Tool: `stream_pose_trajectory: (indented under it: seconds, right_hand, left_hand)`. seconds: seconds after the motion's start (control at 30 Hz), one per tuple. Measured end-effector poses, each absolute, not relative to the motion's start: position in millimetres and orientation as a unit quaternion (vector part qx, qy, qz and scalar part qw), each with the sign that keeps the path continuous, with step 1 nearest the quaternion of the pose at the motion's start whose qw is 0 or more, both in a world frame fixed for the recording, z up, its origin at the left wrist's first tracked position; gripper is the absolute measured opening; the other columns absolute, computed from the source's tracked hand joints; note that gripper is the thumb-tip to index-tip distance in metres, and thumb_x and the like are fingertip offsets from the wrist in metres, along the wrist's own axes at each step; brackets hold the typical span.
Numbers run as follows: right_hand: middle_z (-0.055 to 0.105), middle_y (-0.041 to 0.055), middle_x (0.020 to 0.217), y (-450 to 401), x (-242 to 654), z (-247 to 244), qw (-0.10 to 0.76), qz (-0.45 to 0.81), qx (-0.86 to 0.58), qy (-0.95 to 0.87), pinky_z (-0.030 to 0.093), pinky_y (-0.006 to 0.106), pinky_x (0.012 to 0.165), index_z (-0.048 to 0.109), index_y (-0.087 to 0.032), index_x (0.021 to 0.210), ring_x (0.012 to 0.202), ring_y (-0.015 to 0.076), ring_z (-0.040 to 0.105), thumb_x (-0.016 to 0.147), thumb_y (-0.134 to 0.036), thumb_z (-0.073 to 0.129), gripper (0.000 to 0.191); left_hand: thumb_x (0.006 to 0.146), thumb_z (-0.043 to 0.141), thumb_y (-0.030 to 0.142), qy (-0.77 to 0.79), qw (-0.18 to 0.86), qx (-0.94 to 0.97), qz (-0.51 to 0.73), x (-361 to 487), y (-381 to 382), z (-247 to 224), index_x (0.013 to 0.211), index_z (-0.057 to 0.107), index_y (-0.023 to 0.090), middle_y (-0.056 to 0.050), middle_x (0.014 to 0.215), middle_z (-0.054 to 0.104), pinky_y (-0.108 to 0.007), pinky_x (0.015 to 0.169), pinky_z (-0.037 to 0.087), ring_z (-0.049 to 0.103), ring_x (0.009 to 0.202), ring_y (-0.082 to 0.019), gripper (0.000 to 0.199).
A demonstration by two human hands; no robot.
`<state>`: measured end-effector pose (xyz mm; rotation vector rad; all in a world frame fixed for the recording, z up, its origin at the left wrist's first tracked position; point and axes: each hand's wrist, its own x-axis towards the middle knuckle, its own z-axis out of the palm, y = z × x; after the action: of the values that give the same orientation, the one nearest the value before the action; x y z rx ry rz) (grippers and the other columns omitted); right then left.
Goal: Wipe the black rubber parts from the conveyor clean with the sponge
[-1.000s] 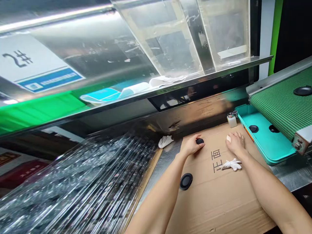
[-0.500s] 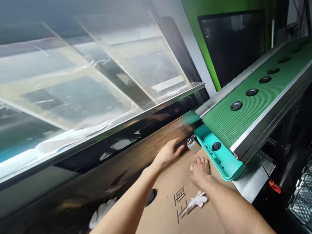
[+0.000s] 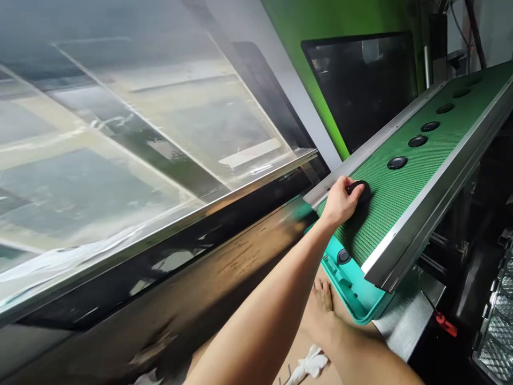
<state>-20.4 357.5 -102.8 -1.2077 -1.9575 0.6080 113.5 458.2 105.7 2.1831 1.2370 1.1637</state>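
Observation:
My left hand (image 3: 341,202) reaches over the near end of the green conveyor belt (image 3: 380,214). Its thumb and fingers pinch a round black plastic part (image 3: 362,191), which looks tilted up from the belt. Lower down, my right hand (image 3: 323,295) is on the brown cardboard, beside the teal tray (image 3: 371,315). Its fingers are curled; my left forearm covers part of it, and what it holds, if anything, is hidden. Another round black part (image 3: 343,256) lies in the tray. Farther up the belt, several more such parts sit in a row, the nearest being a black disc (image 3: 397,163).
A metal side rail (image 3: 433,184) edges the belt. On the left stands a machine with a clear window (image 3: 180,133). White crumpled scrap (image 3: 310,363) lies on the cardboard. A red-handled screwdriver (image 3: 445,324) is at the right, near the metal plate (image 3: 412,313).
My left hand has moved from above the cardboard up to the belt and taken hold of the nearest black part. My right hand stays low by the tray. The view has shifted slightly.

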Motion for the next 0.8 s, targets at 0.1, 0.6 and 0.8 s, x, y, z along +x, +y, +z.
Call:
stream_pose_trajectory:
  seconds: [0.1,0.6,0.8]
  right_hand:
    - [0.067,0.0155,0.115,347.8,-20.3,-92.8,0.301,0.207,-0.545,-0.755,0.042,0.049,0.097,0.067,-0.017,0.114,0.111,0.032,0.057,0.085,-0.021,0.056,0.032]
    - [0.063,0.0105,0.107,335.9,-19.3,-72.4,0.311,0.179,-0.506,-0.784,0.043,0.034,0.094,0.065,-0.021,0.125,0.106,0.0247,0.057,0.088,-0.033,0.061,0.039]
    - [0.059,0.0085,0.106,292.5,-50.7,-71.8,0.318,0.189,-0.391,-0.842,0.045,0.033,0.094,0.068,-0.023,0.12,0.102,0.0222,0.055,0.09,-0.033,0.061,0.033]
  left_hand:
    - [0.08,0.072,0.043,0.404,0.372,0.655,0.519,52.8,417.5,90.1,0.087,0.047,0.022,-0.004,0.086,0.069,-0.034,0.075,0.054,0.068,0.078,-0.019,0.033]
    - [0.103,0.033,0.032,0.381,0.58,0.088,0.715,-168.8,273.9,-78.7,0.102,0.065,0.011,-0.013,0.088,0.073,-0.031,0.061,0.057,0.071,0.075,-0.021,0.038]
    - [0.1,0.039,0.03,0.278,0.652,0.067,0.702,-167.4,274.8,-83.6,0.101,0.068,0.009,-0.016,0.101,0.073,-0.043,0.097,0.055,0.071,0.099,-0.025,0.037]
